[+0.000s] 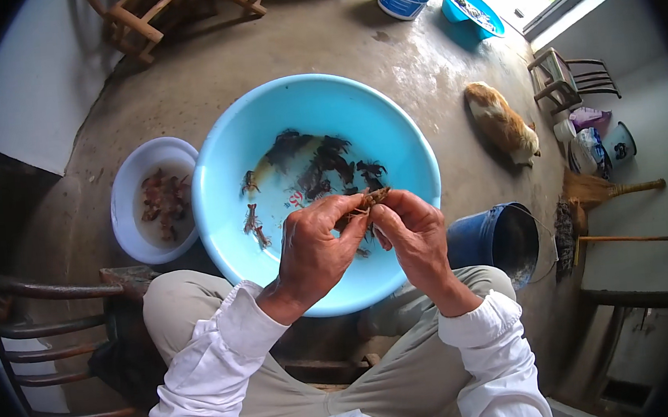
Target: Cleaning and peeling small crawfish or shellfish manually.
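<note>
Reddish-brown and small, a crayfish (367, 202) sits pinched between both hands just above the near side of a large light-blue basin (400, 143). The left hand (314, 250) grasps its body with thumb and fingers closed around it, and the right hand (412, 233) grips the other end, fingertips meeting the left hand's. More dark crayfish (322, 162) lie in shallow water in the far half of the basin, with two lone ones nearer its left wall. Just left of the basin, touching it, stands a white bowl (128, 196) holding reddish pieces. A dark blue bucket (479, 237) stands by the right knee, and a ginger-and-white cat (501, 124) lies on the concrete floor (384, 53) beyond.
</note>
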Available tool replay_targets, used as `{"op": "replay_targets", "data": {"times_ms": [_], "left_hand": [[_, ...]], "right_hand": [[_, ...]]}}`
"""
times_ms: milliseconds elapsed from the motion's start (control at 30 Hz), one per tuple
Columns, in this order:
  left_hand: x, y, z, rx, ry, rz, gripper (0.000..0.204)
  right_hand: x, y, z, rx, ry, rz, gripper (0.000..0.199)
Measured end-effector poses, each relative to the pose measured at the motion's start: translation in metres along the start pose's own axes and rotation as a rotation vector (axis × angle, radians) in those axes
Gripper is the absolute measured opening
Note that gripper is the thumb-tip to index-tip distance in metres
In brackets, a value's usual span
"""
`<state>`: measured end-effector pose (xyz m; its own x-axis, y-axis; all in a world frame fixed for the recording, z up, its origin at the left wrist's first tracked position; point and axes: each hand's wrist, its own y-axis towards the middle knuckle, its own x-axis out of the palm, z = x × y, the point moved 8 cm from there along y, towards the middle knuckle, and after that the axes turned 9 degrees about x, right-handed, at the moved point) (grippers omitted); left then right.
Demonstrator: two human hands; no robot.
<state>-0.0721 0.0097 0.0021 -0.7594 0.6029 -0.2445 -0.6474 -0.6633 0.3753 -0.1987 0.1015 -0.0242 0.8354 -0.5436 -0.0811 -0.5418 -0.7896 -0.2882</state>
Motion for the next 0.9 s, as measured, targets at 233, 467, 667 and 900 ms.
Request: {"op": "replay_targets", "data": {"times_ms": [233, 467, 667, 900], "left_hand": [[0.003, -0.001, 0.007, 0.164, 0.136, -0.025, 0.021], [0.008, -0.004, 0.008, 0.175, 0.172, -0.053, 0.019], [0.012, -0.006, 0.005, 0.141, 0.195, 0.022, 0.014], [0.010, -0.004, -0.001, 0.045, 0.114, 0.000, 0.010]], "right_hand": [[0.007, 0.001, 0.009, 0.159, 0.262, -0.149, 0.015], [0.009, -0.001, 0.012, 0.191, 0.323, -0.099, 0.016], [0.013, 0.000, 0.012, 0.142, 0.339, -0.093, 0.016], [0.010, -0.002, 0.006, 0.057, 0.223, -0.016, 0.017]]}}
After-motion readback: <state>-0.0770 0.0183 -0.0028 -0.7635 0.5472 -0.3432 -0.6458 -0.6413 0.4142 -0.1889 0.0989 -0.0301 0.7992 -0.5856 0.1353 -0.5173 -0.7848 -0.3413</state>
